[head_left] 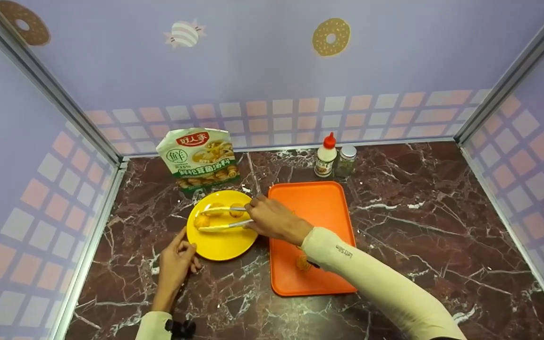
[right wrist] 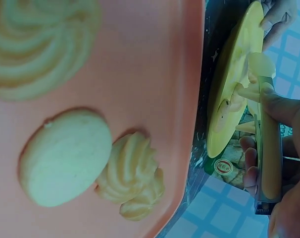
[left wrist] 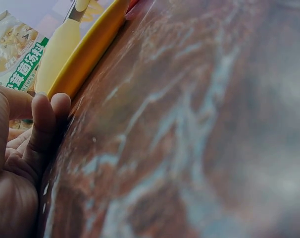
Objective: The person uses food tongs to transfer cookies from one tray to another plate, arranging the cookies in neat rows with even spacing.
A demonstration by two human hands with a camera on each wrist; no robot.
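My right hand (head_left: 274, 218) grips metal tongs (right wrist: 270, 148) with pale yellow tips, reaching over the yellow plate (head_left: 225, 250). The spread tips lie either side of a yellow-orange cookie (head_left: 201, 221) at the plate's left; whether they pinch it I cannot tell. Another small round cookie (head_left: 236, 211) sits near the upper tong arm. My left hand (head_left: 176, 259) holds the plate's left rim between thumb and fingers, also seen in the left wrist view with fingertips against the yellow edge. An orange tray (head_left: 310, 203) lies under my right forearm, carrying a swirled cookie (right wrist: 127, 168) and a smooth oval piece (right wrist: 66, 156).
Behind the plate stands a green and white food packet (head_left: 201, 160). A red-capped squeeze bottle (head_left: 326, 158) and a silver-lidded jar (head_left: 346, 162) are behind the tray. Purple patterned panels surround the dark marbled table (head_left: 418, 236) at the back and sides.
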